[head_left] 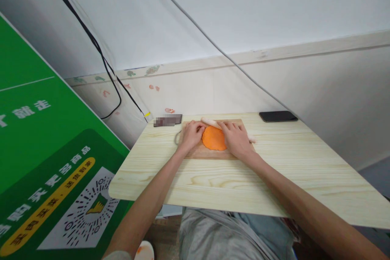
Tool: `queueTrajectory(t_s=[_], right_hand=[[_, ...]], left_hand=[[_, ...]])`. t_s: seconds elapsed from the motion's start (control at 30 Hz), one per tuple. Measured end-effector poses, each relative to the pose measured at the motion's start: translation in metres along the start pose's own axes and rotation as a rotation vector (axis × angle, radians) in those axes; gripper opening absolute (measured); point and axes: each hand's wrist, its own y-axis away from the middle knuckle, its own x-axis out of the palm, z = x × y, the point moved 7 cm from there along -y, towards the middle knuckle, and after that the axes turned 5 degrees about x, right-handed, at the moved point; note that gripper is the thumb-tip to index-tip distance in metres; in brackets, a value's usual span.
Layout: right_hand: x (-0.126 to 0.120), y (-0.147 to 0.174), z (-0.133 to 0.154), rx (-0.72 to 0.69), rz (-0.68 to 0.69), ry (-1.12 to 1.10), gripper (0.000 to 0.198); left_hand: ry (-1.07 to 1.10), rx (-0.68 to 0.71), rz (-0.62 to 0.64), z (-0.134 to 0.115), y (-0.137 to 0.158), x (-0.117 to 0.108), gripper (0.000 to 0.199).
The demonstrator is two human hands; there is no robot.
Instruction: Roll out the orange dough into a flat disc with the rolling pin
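Observation:
A flat, roughly round sheet of orange dough (214, 138) lies on a wooden board (210, 155). At its left edge, my left hand (191, 134) has its fingers drawn together on the rim of the sheet. My right hand (235, 135) is curled over a pale wooden rolling pin (210, 121), which slants across the far right part of the dough. Both ends of the pin show, while its middle is hidden under that hand. The right side of the dough is partly covered by the same hand.
The board rests on a light wood-grain table (213, 187) against a wall. A black phone (278, 116) lies at the back right, and a dark flat object (167, 120), partly blurred, at the back left. A metal handle (176, 138) sticks out left of the board. A grey cable (210, 40) crosses the wall.

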Motion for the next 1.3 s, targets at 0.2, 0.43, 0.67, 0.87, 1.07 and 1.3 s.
queueTrajectory(t_s=[0.2,0.43,0.67,0.87,1.07,1.3], right_hand=[[-0.003,0.001,0.001,-0.006,-0.002,-0.001,0.056],[0.000,0.000,0.001,0.003,0.011,0.002,0.056],[0.001,0.000,0.000,-0.005,-0.004,0.006,0.055],[0.000,0.000,0.000,-0.004,0.002,0.007,0.055],[-0.002,0.000,0.001,0.004,0.008,-0.002,0.055],[-0.001,0.000,0.001,0.001,-0.004,-0.012,0.054]], left_hand=[[-0.005,0.013,-0.008,-0.004,0.001,-0.003,0.012],[-0.034,-0.016,-0.006,-0.006,0.001,-0.002,0.011],[-0.027,0.000,0.004,-0.005,0.001,-0.001,0.018],[-0.060,-0.015,0.035,-0.010,0.002,-0.004,0.015],[-0.100,-0.063,0.079,-0.015,0.004,-0.005,0.007],[-0.080,-0.069,0.080,-0.013,0.003,-0.002,0.007]])
